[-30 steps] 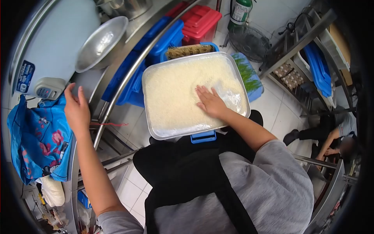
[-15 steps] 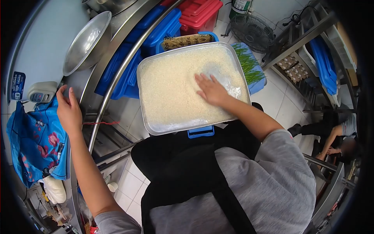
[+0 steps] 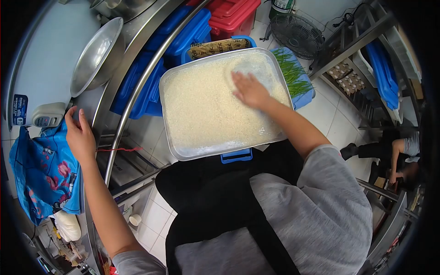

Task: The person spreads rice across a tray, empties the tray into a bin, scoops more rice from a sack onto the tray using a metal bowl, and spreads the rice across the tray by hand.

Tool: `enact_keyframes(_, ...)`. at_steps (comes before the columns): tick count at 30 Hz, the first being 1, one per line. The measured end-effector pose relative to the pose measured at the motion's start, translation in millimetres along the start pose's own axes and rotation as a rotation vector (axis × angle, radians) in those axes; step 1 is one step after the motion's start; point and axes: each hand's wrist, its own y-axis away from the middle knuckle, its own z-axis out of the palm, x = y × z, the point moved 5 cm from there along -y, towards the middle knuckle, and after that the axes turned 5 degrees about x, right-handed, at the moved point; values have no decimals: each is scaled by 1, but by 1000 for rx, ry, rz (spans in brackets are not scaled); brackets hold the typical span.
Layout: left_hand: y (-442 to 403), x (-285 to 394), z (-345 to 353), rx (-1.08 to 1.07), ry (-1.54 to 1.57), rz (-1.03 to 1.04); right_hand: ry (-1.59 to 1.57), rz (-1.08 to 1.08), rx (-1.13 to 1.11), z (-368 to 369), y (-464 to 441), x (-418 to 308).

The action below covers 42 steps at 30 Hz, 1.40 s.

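Observation:
A metal tray (image 3: 166,133) holds a broad layer of pale, fine grains that look like uncooked rice (image 3: 201,103). My right hand (image 3: 251,91) is over the grains toward the tray's right side, palm down, its fingers stretched out and a little blurred. Beside it the layer is thin and the tray's bottom shows through. On the left, my left hand (image 3: 81,135) is at the steel counter's edge with thumb and fingers apart, holding nothing. A blue flowered bag (image 3: 46,172) lies close to that hand.
A steel bowl (image 3: 98,57) stands on the counter (image 3: 103,105). Blue bins (image 3: 181,34), a red bin (image 3: 233,16) and green stalks (image 3: 293,73) surround the tray's far side. Farther off are a black fan (image 3: 295,36), a rack (image 3: 353,46) and another person's arm (image 3: 396,158).
My right hand has swept slightly across the grains toward the far side. The thin patch near the far right has changed shape. My left hand stays by the counter.

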Motion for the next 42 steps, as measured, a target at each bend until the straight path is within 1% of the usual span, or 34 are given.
enact_keyframes(1, 0, 0, 0, 1, 3, 2, 1, 0, -2, 1, 8, -11)
enact_keyframes(3, 1, 0, 0, -3, 5, 2, -160, -59, -74, 3, 21, -33)
enact_keyframes(4, 0, 1, 0, -5, 7, 4, -256, -4, -22, -3, 20, -34)
enact_keyframes(5, 0, 2, 0, -4, 10, 3, -253, -3, -22, -6, 16, -36)
enact_keyframes(7, 0, 1, -1, -14, -10, -3, -209, 93, 116, -22, 4, -33)
enact_keyframes(11, 1, 0, -1, -6, 5, -5, -103, 44, 138, -16, -21, -36)
enact_keyframes(13, 1, -1, 0, -8, -4, -10, -36, 212, 103, -5, -29, -11)
enact_keyframes(14, 1, -1, -1, -4, -2, -8, -35, 212, 108, -6, -30, 1)
enact_keyframes(16, 1, 0, -1, -5, -7, -5, 15, 353, 92, -10, -24, 28)
enact_keyframes(17, 0, 1, -2, -3, -6, -2, 14, 356, 94, -10, -19, 32)
enact_keyframes(19, 0, 1, -1, -12, -4, 1, 105, 472, 84, -18, -7, 38)
enact_keyframes(20, 0, 1, 0, -14, -1, 0, 108, 473, 82, -15, -4, 30)
enact_keyframes(22, 0, 3, -1, -12, 6, -3, 60, 355, 70, -12, 0, -10)
enact_keyframes(23, 1, 2, 0, -18, 8, -5, 62, 357, 65, -8, 4, -30)
enact_keyframes(25, 1, 1, -1, 1, 5, 6, -178, 151, 66, 2, 5, -70)
enact_keyframes(26, 1, 1, -1, 1, 2, 7, -181, 151, 66, 1, 5, -70)
enact_keyframes(28, 1, 2, -1, 3, 3, 3, -78, 222, 10, -1, 1, -58)
enact_keyframes(29, 2, 2, -2, 2, 1, 7, -82, 224, 10, -2, 1, -48)
enact_keyframes(31, 1, 2, -2, -22, -10, -8, 24, 297, 7, -7, 6, -13)
enact_keyframes(32, 1, 2, -2, -21, -7, -7, 26, 299, 9, -9, 8, 1)
enact_keyframes(33, 1, 1, -1, -9, 3, -2, 40, 347, 35, -15, 12, 15)
enact_keyframes(34, 1, 1, -1, 2, 14, 4, 53, 396, 60, -18, 16, 24)
enact_keyframes(35, 1, 1, 0, -1, 18, 6, 56, 401, 58, -14, 18, 22)
enact_keyframes(37, 0, 0, -1, 15, 17, 9, 50, 306, 50, -16, 19, -5)
enact_keyframes(39, 0, 1, -2, 19, 32, 12, -47, 183, -45, -12, 28, -52)
enact_keyframes(41, 4, 2, -4, 23, 42, 15, -93, 81, 5, 1, 42, -74)
enact_keyframes(42, 6, 3, -8, 57, 71, 34, -96, 82, 3, 3, 45, -71)
